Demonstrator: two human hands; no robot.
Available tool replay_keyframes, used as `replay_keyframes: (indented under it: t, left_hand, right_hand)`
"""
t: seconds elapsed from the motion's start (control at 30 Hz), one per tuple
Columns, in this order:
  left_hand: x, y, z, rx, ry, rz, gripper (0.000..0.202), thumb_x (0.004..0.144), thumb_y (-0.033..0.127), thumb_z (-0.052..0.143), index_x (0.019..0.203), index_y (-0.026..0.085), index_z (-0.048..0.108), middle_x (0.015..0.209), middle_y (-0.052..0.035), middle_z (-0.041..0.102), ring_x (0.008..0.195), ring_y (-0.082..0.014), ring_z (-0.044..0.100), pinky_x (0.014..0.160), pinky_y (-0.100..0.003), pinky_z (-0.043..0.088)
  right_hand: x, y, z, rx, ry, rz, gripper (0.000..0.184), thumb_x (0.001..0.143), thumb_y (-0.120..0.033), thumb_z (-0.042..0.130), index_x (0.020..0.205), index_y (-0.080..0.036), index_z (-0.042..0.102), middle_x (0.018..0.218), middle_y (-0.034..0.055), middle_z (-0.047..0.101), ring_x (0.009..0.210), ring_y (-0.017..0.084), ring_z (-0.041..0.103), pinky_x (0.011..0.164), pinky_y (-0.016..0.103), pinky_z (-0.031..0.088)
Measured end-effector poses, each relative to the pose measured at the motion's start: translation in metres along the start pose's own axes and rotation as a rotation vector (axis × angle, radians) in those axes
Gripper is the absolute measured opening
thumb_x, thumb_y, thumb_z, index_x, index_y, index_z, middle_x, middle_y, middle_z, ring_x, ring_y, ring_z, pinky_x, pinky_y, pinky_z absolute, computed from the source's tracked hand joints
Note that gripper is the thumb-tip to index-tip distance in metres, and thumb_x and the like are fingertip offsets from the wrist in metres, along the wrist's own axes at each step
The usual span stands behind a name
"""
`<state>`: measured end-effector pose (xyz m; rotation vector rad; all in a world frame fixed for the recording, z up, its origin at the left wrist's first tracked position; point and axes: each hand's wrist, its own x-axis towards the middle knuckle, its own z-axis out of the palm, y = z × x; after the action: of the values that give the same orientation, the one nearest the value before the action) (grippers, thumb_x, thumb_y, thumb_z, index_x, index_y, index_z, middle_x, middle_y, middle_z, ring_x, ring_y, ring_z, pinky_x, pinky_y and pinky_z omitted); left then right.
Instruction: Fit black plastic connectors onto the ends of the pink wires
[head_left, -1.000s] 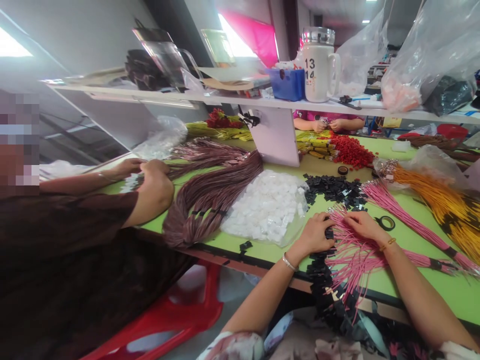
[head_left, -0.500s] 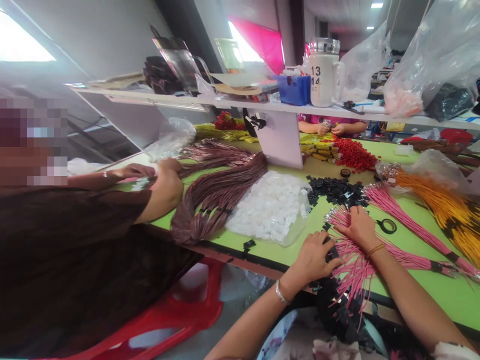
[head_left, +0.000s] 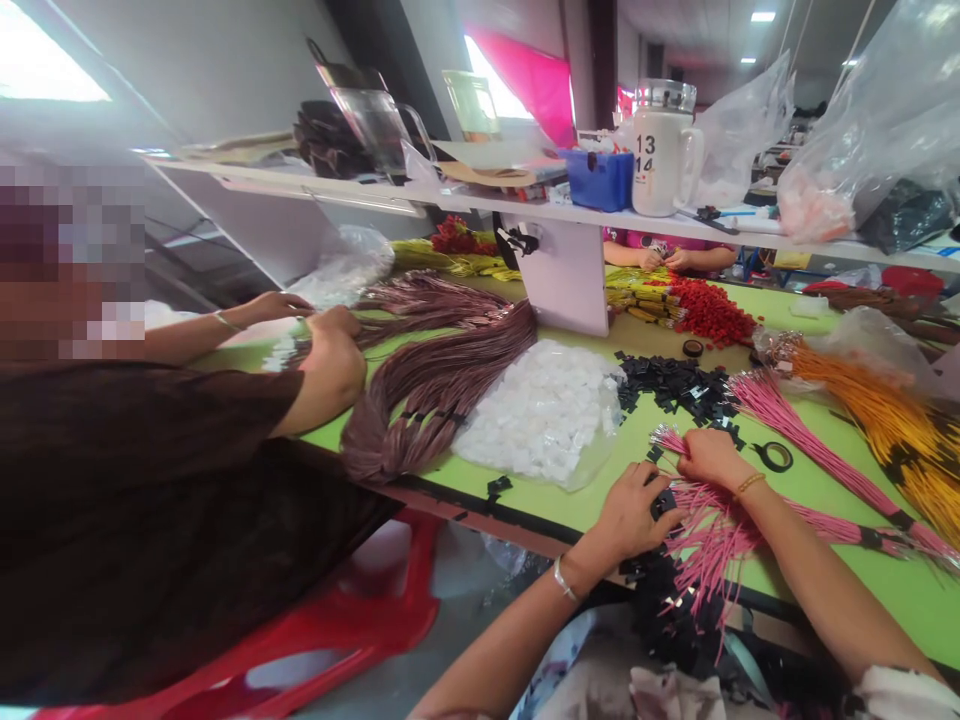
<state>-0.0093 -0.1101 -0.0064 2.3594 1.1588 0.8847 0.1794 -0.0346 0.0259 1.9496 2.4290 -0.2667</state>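
Observation:
My right hand (head_left: 714, 458) is closed round a bunch of pink wires (head_left: 709, 525), whose metal-tipped ends stick out to the left of the fingers. The rest of the wires fan out below it over the table's front edge. Just left of them, my left hand (head_left: 634, 512) is curled around some small black plastic connectors (head_left: 661, 503), its thumb against the pink wires. More black connectors (head_left: 679, 388) lie heaped behind my hands, and others (head_left: 660, 600) are piled below the edge by my lap. A second pink wire bundle (head_left: 810, 445) rests to the right.
A bag of white connectors (head_left: 540, 415) and brown wire bundles (head_left: 420, 400) lie left. A black tape roll (head_left: 774, 457) and orange wires (head_left: 862, 390) are right. A shelf (head_left: 465, 200) with a white mug (head_left: 660, 160) spans behind. A co-worker's arm (head_left: 330, 370) is at left.
My right hand has closed more tightly on the pink wires, gathering their tips into a narrower bunch. My left hand has hardly moved. The co-worker's hands at left have shifted slightly.

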Motion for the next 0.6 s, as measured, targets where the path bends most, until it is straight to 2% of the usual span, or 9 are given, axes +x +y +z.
replay_keyframes:
  t: [0.1, 0.2, 0.27, 0.33, 0.4, 0.5, 0.6]
  left_hand:
    - [-0.001, -0.002, 0.002, 0.007, 0.027, 0.014, 0.044, 0.085, 0.051, 0.062, 0.112, 0.017, 0.069, 0.109, -0.0146, 0.061, 0.101, -0.0277, 0.056, 0.091, -0.045, 0.05]
    - [-0.002, -0.004, 0.005, 0.01, 0.047, 0.028, 0.044, 0.085, 0.05, 0.063, 0.113, 0.016, 0.068, 0.111, -0.0154, 0.061, 0.102, -0.0279, 0.057, 0.091, -0.045, 0.051]
    - [-0.002, -0.005, 0.006, 0.006, 0.053, 0.035, 0.043, 0.085, 0.047, 0.064, 0.114, 0.015, 0.067, 0.113, -0.0155, 0.061, 0.103, -0.0278, 0.057, 0.091, -0.045, 0.051]
    - [-0.002, -0.005, 0.007, 0.004, 0.048, 0.041, 0.042, 0.085, 0.046, 0.064, 0.114, 0.015, 0.067, 0.113, -0.0154, 0.061, 0.103, -0.0277, 0.057, 0.091, -0.045, 0.051]
    - [-0.002, -0.004, 0.006, 0.002, 0.046, 0.042, 0.043, 0.086, 0.046, 0.063, 0.114, 0.015, 0.067, 0.113, -0.0155, 0.062, 0.103, -0.0276, 0.057, 0.091, -0.045, 0.05]
    - [-0.004, -0.002, 0.002, 0.0, 0.037, 0.048, 0.043, 0.087, 0.048, 0.062, 0.113, 0.015, 0.067, 0.112, -0.0158, 0.063, 0.101, -0.0273, 0.057, 0.09, -0.044, 0.05]
    - [-0.008, -0.002, -0.01, -0.022, -0.022, 0.071, 0.05, 0.084, 0.056, 0.063, 0.113, 0.016, 0.069, 0.107, -0.0147, 0.066, 0.095, -0.0264, 0.059, 0.087, -0.043, 0.049]
  right_hand:
    - [0.003, -0.003, -0.003, -0.092, -0.054, 0.016, 0.023, 0.08, -0.031, 0.059, 0.088, -0.012, 0.068, 0.095, 0.02, 0.073, 0.09, 0.03, 0.069, 0.073, 0.032, 0.045]
    - [0.003, 0.007, -0.004, 0.052, 0.019, 0.087, 0.019, 0.084, -0.027, 0.052, 0.093, -0.013, 0.062, 0.096, 0.0184, 0.072, 0.087, 0.027, 0.068, 0.071, 0.03, 0.044]
    - [0.005, 0.017, -0.001, 0.304, 0.026, 0.123, 0.012, 0.087, -0.025, 0.049, 0.092, -0.016, 0.056, 0.088, 0.0137, 0.072, 0.075, 0.021, 0.066, 0.065, 0.028, 0.043]
    - [0.007, 0.024, 0.004, 0.634, -0.049, 0.16, 0.007, 0.088, -0.026, 0.048, 0.085, -0.019, 0.05, 0.071, 0.0047, 0.068, 0.056, 0.015, 0.058, 0.055, 0.025, 0.039]
    - [0.008, 0.026, 0.006, 0.9, -0.05, 0.193, 0.015, 0.085, -0.03, 0.053, 0.077, -0.022, 0.045, 0.057, -0.0031, 0.057, 0.046, 0.011, 0.047, 0.047, 0.023, 0.032]
    - [0.006, 0.025, -0.003, 1.22, 0.062, 0.14, 0.029, 0.08, -0.041, 0.065, 0.076, -0.023, 0.043, 0.052, -0.0087, 0.045, 0.043, 0.008, 0.036, 0.042, 0.021, 0.024]
    - [-0.004, 0.028, -0.03, 1.441, 0.213, 0.023, 0.036, 0.079, -0.048, 0.07, 0.081, -0.023, 0.044, 0.052, -0.0103, 0.043, 0.041, 0.007, 0.032, 0.04, 0.02, 0.022]
